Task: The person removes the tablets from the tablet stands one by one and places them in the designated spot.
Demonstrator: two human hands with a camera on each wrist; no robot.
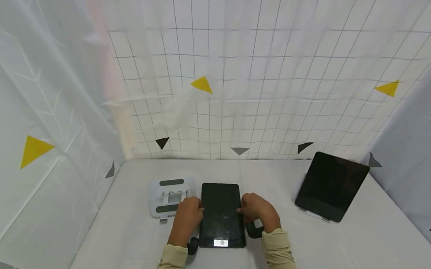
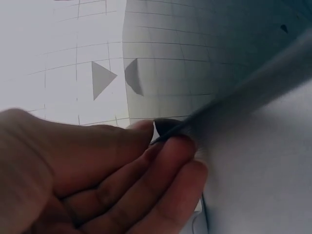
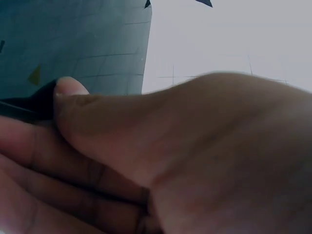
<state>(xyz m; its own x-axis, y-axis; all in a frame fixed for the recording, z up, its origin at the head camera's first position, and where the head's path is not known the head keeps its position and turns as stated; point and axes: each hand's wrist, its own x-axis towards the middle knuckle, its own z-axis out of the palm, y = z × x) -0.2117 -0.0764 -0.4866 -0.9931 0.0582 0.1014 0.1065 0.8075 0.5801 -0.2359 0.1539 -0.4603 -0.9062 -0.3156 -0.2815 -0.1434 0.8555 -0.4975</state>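
Note:
A black tablet [image 1: 221, 211] is between my two hands in the head view, its dark screen facing up. By its left edge my left hand [image 1: 187, 217] pinches it; in the left wrist view the thumb [image 2: 112, 146] and curled fingers meet on the thin edge. My right hand [image 1: 259, 210] grips the opposite edge, and the right wrist view has its thumb [image 3: 73, 105] on top with fingers beneath. Just left of the tablet lies a folded pale stand [image 1: 153, 196] with dark pads, partly hidden by my left hand.
A second tablet [image 1: 331, 185] leans on a stand at the right of the white table [image 1: 126, 245]. Behind the table hangs a gridded white sheet [image 1: 236, 121] with yellow, grey and black triangles. Dark wrist devices [image 1: 193, 246] sit near both sleeves.

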